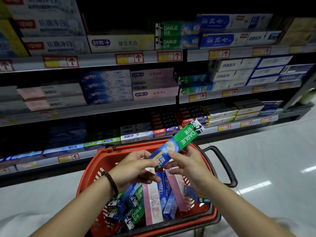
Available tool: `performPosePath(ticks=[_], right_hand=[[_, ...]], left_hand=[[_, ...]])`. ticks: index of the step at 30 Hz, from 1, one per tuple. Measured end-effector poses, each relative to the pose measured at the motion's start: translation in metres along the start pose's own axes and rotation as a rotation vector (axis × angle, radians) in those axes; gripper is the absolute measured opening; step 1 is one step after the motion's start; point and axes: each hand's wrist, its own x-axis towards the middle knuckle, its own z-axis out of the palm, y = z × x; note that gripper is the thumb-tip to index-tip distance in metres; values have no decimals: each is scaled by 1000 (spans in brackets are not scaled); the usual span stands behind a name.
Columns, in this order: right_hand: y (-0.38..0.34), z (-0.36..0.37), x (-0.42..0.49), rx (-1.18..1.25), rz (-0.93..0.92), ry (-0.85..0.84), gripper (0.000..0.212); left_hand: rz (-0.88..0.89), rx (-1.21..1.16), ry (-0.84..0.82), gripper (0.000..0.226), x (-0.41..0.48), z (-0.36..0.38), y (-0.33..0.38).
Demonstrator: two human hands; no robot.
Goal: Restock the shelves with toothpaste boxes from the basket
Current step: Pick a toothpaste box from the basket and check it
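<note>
You hold the green Darlie box point(181, 141) over the red basket point(92, 170). Your left hand point(135, 166) and your right hand point(186, 166) both pinch its near end, and its far end points up at the shelves point(102, 60). It looks light and stiff, but the thin card could dent and the shiny sides may slip, so I would hold it softly by its long sides near the middle.
</note>
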Motion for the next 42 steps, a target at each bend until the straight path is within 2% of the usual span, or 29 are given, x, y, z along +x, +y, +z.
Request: performPosePath(ticks=[3, 5, 6, 9, 11, 18, 23, 26, 30, 35, 40, 42], right_hand=[[-1, 1, -1, 11, 31, 7, 31], [-2, 2, 0, 23, 40, 10, 27], [-2, 2, 0, 33, 39, 15, 28], [-5, 0, 2, 34, 54, 3, 45], [-5, -1, 2, 14, 73, -48, 48], [-3, 5, -8, -91, 130, -279, 33], [-1, 7, -8, -167, 133, -339, 39], [-2, 7, -7, -171, 143, -329, 40], [-5, 7, -6, -118, 161, -257, 22], [-12, 5, 0, -59, 140, -142, 16], [-13, 0, 3, -21, 145, -66, 9], [-13, 0, 3, -18, 159, -63, 16]], left_hand=[[-55, 71, -78, 38, 0, -6, 2], [-75, 127, -126, 59, 0, -9, 3], [-78, 149, -133, 63, 0, -9, 5], [-71, 110, -93, 57, 1, -6, 6], [-34, 57, -27, 61, 3, -4, 7], [114, -71, 66, 66, 6, 1, 8], [150, -116, 84, 36, 9, 1, 11], [155, -151, 139, 29, 10, 3, 13], [179, -213, 219, 21, 10, 3, 16], [186, -332, 320, 18, 15, 0, 19], [201, -373, 364, 29, 17, -2, 17], [203, -399, 391, 29, 19, -4, 16]])
